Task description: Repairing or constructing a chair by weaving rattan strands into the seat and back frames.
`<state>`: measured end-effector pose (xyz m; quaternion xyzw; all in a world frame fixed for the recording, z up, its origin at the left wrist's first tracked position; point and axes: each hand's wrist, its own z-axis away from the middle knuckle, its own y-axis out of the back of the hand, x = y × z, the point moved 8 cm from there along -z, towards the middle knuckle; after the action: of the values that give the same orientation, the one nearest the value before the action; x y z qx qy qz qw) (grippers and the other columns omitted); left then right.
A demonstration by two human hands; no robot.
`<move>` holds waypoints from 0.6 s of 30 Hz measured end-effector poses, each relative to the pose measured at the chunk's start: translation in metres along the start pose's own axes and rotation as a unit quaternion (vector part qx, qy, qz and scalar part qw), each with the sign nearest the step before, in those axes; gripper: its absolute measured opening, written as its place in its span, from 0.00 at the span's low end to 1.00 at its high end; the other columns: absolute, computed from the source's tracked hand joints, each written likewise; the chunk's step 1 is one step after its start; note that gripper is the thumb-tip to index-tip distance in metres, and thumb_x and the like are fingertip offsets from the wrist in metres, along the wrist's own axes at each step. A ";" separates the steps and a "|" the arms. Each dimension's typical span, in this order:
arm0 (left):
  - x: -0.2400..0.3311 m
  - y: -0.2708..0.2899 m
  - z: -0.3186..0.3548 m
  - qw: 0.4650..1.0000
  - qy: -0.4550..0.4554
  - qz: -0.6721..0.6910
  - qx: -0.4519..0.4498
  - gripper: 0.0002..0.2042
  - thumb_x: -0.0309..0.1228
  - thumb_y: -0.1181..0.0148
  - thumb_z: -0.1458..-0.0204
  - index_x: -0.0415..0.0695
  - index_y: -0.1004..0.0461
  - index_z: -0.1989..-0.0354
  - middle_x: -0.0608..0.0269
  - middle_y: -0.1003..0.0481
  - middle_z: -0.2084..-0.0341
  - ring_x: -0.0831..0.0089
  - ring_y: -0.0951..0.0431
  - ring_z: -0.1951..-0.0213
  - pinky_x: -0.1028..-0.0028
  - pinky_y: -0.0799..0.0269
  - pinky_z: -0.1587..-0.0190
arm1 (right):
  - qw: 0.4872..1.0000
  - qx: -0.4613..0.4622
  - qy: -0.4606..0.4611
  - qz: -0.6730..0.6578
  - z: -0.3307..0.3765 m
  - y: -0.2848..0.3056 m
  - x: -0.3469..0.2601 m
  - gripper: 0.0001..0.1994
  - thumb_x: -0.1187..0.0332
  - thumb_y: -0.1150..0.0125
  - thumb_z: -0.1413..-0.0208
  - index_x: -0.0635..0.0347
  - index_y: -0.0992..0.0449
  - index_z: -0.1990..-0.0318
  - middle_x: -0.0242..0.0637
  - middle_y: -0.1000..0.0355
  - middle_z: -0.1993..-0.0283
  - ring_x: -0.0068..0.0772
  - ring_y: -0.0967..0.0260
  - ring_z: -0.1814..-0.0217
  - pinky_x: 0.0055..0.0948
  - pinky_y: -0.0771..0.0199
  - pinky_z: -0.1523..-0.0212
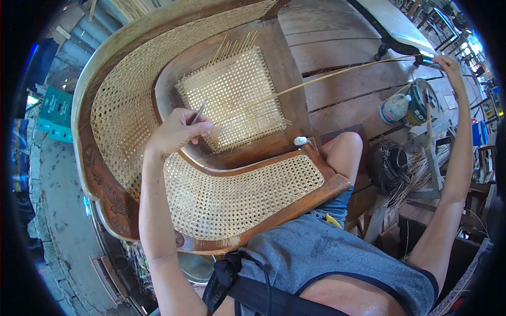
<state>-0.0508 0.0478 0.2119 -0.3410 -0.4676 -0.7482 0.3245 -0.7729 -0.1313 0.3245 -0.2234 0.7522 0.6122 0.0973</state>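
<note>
A wooden armchair point(295, 95) with woven cane panels lies in front of me. Its square cane seat point(237, 95) has loose strand ends point(235, 48) sticking up along the far edge. Over the seat's left part, my left hand point(176, 132) is closed on a slim pointed metal tool point(199, 112), its tip up. At the far right my right hand point(449, 69), arm stretched out, pinches a long cane strand point(342, 72). The strand runs taut from that hand to the seat's right side. The cane armrest panel point(237, 195) lies between me and the seat.
A white bottle point(395, 109) and a dark tin point(418, 100) stand on the plank floor point(337, 55) at right. Nearer are a dark coiled bundle point(388, 163) and loose fibres. A green crate point(55, 114) is at far left; dark-legged furniture point(392, 45) stands at far right.
</note>
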 end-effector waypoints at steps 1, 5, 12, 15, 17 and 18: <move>-0.012 0.005 0.007 0.999 0.033 0.018 0.024 0.11 0.36 0.35 0.47 0.38 0.22 0.70 0.73 0.29 0.82 0.85 0.32 0.79 0.82 0.37 0.76 | 1.000 0.000 -0.008 0.005 -0.006 -0.005 0.005 0.19 0.52 0.45 0.39 0.60 0.20 0.56 0.31 0.24 0.62 0.22 0.29 0.56 0.25 0.32 0.51; -0.055 -0.006 -0.008 0.999 0.032 -0.008 -0.007 0.11 0.34 0.36 0.47 0.38 0.23 0.72 0.71 0.28 0.81 0.83 0.30 0.79 0.80 0.35 0.76 | 0.992 0.056 -0.052 0.097 -0.028 -0.009 0.052 0.24 0.46 0.44 0.42 0.62 0.20 0.59 0.35 0.23 0.64 0.27 0.28 0.58 0.28 0.33 0.51; -0.129 -0.069 -0.002 0.968 0.144 0.176 0.105 0.10 0.33 0.35 0.47 0.39 0.24 0.62 0.67 0.26 0.77 0.83 0.31 0.84 0.83 0.39 0.84 | 0.985 0.006 0.101 0.141 0.049 -0.260 -0.189 0.10 0.69 0.50 0.45 0.59 0.22 0.61 0.50 0.25 0.61 0.53 0.26 0.59 0.48 0.27 0.59; -0.133 -0.114 -0.011 0.940 0.141 0.298 0.090 0.13 0.32 0.35 0.47 0.41 0.24 0.56 0.67 0.25 0.73 0.85 0.31 0.84 0.85 0.42 0.86 | 0.940 -0.308 0.132 0.068 0.134 -0.413 -0.246 0.16 0.70 0.46 0.49 0.51 0.23 0.52 0.41 0.26 0.51 0.44 0.28 0.49 0.42 0.28 0.50; -0.134 -0.134 -0.013 0.935 0.149 0.311 0.081 0.13 0.31 0.36 0.47 0.42 0.24 0.55 0.67 0.25 0.72 0.85 0.31 0.84 0.86 0.43 0.86 | 0.938 -0.330 0.098 0.038 0.172 -0.476 -0.243 0.19 0.68 0.44 0.48 0.51 0.27 0.47 0.41 0.30 0.47 0.46 0.31 0.43 0.44 0.29 0.46; -0.134 -0.139 -0.012 0.929 0.154 0.326 0.086 0.13 0.30 0.36 0.47 0.43 0.24 0.53 0.67 0.24 0.72 0.85 0.30 0.83 0.86 0.43 0.86 | 0.939 -0.321 0.110 0.050 0.180 -0.499 -0.242 0.19 0.69 0.44 0.48 0.52 0.28 0.46 0.41 0.31 0.46 0.48 0.32 0.43 0.45 0.29 0.46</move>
<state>-0.0904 0.1076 0.0321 -0.3259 -0.3370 -0.6015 0.6469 -0.3555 0.0197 -0.0539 -0.2709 0.5319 0.7968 -0.0936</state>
